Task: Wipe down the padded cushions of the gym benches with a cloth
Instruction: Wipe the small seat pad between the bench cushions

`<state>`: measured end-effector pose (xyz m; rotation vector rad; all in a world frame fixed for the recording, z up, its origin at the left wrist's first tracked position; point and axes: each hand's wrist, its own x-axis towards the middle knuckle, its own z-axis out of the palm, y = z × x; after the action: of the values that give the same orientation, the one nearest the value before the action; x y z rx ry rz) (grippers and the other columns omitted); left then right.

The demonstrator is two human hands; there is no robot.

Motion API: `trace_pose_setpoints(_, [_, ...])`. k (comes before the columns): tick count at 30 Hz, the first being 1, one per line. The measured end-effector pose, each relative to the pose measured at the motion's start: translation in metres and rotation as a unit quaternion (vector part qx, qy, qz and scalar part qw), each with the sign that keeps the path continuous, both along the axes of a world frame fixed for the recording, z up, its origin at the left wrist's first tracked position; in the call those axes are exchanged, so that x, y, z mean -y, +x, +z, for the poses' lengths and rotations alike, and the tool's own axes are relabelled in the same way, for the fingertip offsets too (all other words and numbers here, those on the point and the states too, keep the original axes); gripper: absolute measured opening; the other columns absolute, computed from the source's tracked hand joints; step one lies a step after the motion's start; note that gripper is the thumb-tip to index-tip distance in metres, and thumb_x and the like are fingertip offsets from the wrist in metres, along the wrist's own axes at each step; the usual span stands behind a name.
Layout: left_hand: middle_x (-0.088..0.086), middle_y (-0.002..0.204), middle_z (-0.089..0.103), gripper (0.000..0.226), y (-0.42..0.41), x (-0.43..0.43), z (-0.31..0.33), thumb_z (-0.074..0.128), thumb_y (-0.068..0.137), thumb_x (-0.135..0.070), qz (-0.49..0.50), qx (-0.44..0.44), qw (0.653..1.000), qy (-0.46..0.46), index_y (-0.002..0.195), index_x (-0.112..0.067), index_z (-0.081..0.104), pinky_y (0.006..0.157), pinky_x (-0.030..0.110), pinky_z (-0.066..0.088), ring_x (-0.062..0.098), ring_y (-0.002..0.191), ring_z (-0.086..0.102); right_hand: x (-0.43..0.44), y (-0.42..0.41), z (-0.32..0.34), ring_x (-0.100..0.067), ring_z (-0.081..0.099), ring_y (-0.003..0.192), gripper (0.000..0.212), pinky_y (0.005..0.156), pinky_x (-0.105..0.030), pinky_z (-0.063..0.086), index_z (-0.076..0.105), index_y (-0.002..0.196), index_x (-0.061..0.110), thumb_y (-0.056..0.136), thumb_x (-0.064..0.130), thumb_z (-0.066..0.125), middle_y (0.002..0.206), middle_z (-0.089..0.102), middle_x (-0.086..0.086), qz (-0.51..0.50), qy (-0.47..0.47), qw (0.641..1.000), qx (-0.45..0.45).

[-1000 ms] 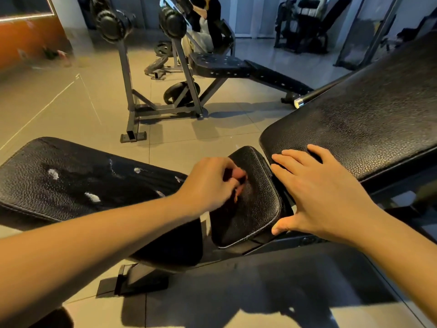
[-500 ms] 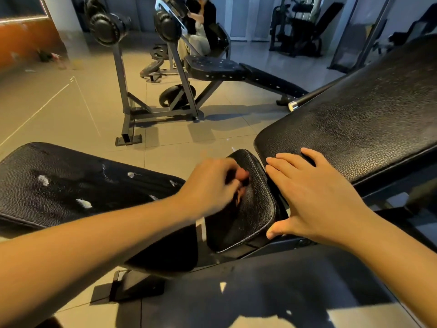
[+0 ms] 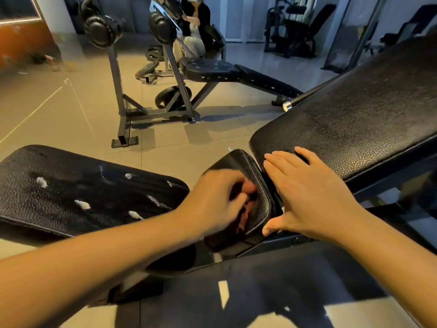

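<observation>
Small black pebbled cushion (image 3: pixel 238 165) at frame centre, stitched rim, between white-scuffed pad (image 3: pixel 82 185) left and backrest pad (image 3: pixel 354 119) right. Left hand (image 3: pixel 217 202) curled on it, blurred; grip contents impossible to tell. Right hand (image 3: pixel 307 192) flat, fingers together, at backrest pad's near end.

Black pebble-grained cushions (image 3: pixel 354 124), the left cushion (image 3: pixel 71 185) flecked white, over beige floor tiles (image 3: pixel 71 114).
</observation>
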<state>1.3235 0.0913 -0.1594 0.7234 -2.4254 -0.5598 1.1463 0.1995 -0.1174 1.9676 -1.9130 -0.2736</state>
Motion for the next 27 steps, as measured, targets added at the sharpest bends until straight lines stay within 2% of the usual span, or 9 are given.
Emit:
trace_pose_setpoints(1, [-0.013,0.101,0.071,0.015,-0.011,0.018,-0.001,0.07,0.091,-0.018,0.038,-0.009,0.999,0.007,0.105,-0.023,0.074,0.086,0.01,0.044,0.0,0.097,0.061,0.0,0.001,0.0,-0.03,0.052,0.136,0.13,0.116,-0.053,0.037,0.057,0.137,0.0,0.051,0.097,0.058,0.143,0.058,-0.015,-0.001,0.0,1.0,0.0])
trace_pose_setpoints(4, [0.001,0.106,0.074,0.019,-0.032,0.061,0.0,0.07,0.091,-0.02,0.144,-0.014,0.989,0.026,0.11,-0.018,0.074,0.094,0.037,0.053,0.021,0.104,0.066,-0.002,0.002,0.001,-0.03,0.052,0.136,0.129,0.117,-0.053,0.037,0.058,0.137,0.0,0.051,0.097,0.059,0.142,0.058,-0.015,-0.005,0.005,1.0,-0.005])
trace_pose_setpoints(5, [0.002,0.106,0.074,0.02,-0.032,0.058,0.001,0.07,0.091,-0.02,0.151,-0.006,0.988,0.011,0.11,-0.018,0.074,0.093,0.04,0.053,0.023,0.104,0.066,-0.002,0.002,0.001,-0.03,0.052,0.136,0.13,0.117,-0.053,0.037,0.058,0.137,0.0,0.051,0.097,0.058,0.142,0.058,-0.014,-0.008,0.008,1.0,-0.005])
trace_pose_setpoints(11, [-0.015,0.102,0.067,0.016,0.013,-0.031,0.002,0.069,0.091,-0.029,-0.053,0.014,0.998,-0.036,0.107,-0.03,0.068,0.085,0.023,0.048,0.001,0.095,0.059,-0.001,0.001,0.002,-0.031,0.053,0.134,0.129,0.116,-0.054,0.038,0.058,0.136,0.0,0.049,0.095,0.062,0.141,0.059,-0.015,0.0,0.002,1.0,0.003])
trace_pose_setpoints(14, [-0.008,0.103,0.071,0.017,-0.005,-0.008,0.004,0.068,0.092,-0.025,-0.016,0.007,0.999,-0.034,0.109,-0.025,0.072,0.088,0.03,0.051,0.01,0.099,0.064,0.0,0.001,0.001,-0.031,0.054,0.133,0.128,0.114,-0.054,0.039,0.06,0.133,0.0,0.047,0.095,0.06,0.138,0.061,-0.014,-0.004,0.005,1.0,0.005])
trace_pose_setpoints(19, [0.008,0.112,0.073,0.024,-0.052,0.069,0.019,0.072,0.092,-0.022,0.153,0.013,0.988,0.016,0.115,-0.014,0.073,0.087,0.03,0.046,0.025,0.108,0.065,-0.001,0.003,0.002,-0.03,0.054,0.134,0.129,0.115,-0.054,0.039,0.059,0.135,0.001,0.049,0.096,0.058,0.14,0.06,-0.014,-0.011,0.013,1.0,0.0])
trace_pose_setpoints(21, [0.004,0.109,0.074,0.024,-0.048,0.059,0.021,0.073,0.091,-0.022,0.133,0.013,0.991,0.022,0.114,-0.016,0.074,0.086,0.03,0.049,0.021,0.104,0.066,-0.001,0.003,0.003,-0.03,0.054,0.134,0.13,0.114,-0.054,0.04,0.059,0.135,0.0,0.048,0.096,0.059,0.14,0.06,-0.014,-0.014,0.014,1.0,0.007])
trace_pose_setpoints(25, [-0.011,0.097,0.073,0.015,-0.016,-0.009,0.014,0.071,0.09,-0.026,-0.002,0.009,1.0,-0.007,0.104,-0.027,0.074,0.082,0.025,0.05,0.005,0.092,0.064,-0.004,0.002,0.002,-0.032,0.05,0.137,0.135,0.115,-0.056,0.038,0.056,0.137,-0.002,0.046,0.097,0.057,0.144,0.056,-0.017,-0.021,-0.009,1.0,0.019])
trace_pose_setpoints(27, [-0.011,0.094,0.072,0.015,-0.016,-0.006,0.012,0.072,0.089,-0.029,0.0,0.008,1.0,0.002,0.104,-0.026,0.074,0.081,0.028,0.052,0.006,0.09,0.064,-0.006,0.002,0.0,-0.035,0.05,0.138,0.138,0.115,-0.058,0.037,0.056,0.136,-0.005,0.044,0.097,0.059,0.144,0.056,-0.02,-0.036,-0.02,0.999,0.022])
